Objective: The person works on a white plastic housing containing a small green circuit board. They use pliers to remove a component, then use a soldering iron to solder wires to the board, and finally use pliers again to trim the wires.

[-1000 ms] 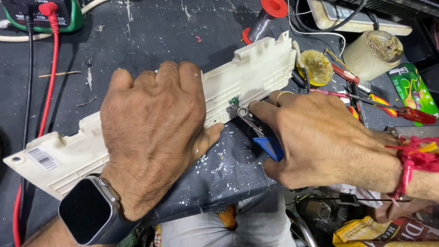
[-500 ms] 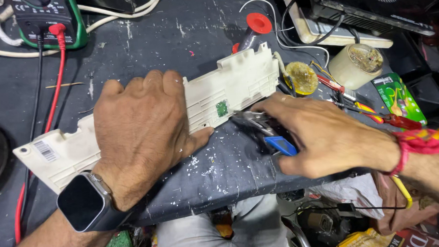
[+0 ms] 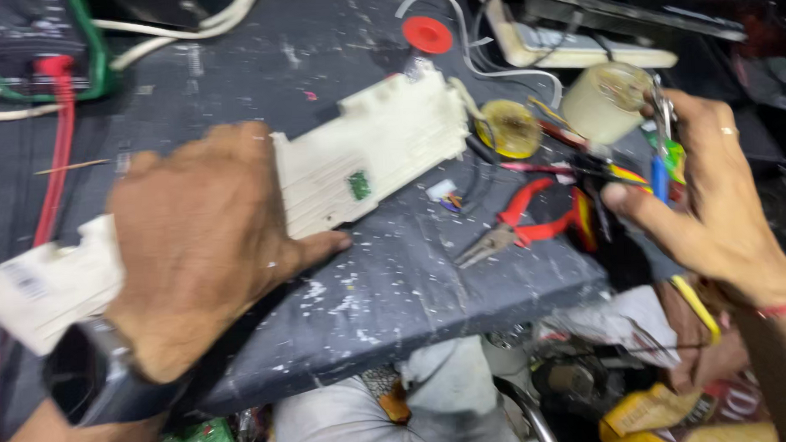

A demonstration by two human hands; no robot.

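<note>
White casing (image 3: 369, 156), long and plastic, lies slantwise on the dark, paint-flecked bench (image 3: 395, 291). The left hand (image 3: 207, 245) presses flat on its middle, fingers together, thumb out along the lower edge; a dark watch (image 3: 98, 384) sits on that wrist. A small green circuit board (image 3: 358, 186) shows in an opening just right of the hand.

The right hand (image 3: 715, 201) has moved. A second ago it was at the casing beside the green board with a blue-handled tool; now it is lifted off to the right, well apart from the casing, gripping that tool (image 3: 660, 155) between thumb and fingers (the frame is blurred, so the tool's tip is unclear). The board is no longer being worked; only the left hand is on the casing.

Between the hands lie red pliers (image 3: 519, 225), closed, on the bench. Farther back sit a yellowish disc (image 3: 509, 128), a red cap (image 3: 427, 34) and a pale round tub (image 3: 606, 100); what it holds cannot be made out. A red lead (image 3: 56, 128) runs down the left side.
</note>
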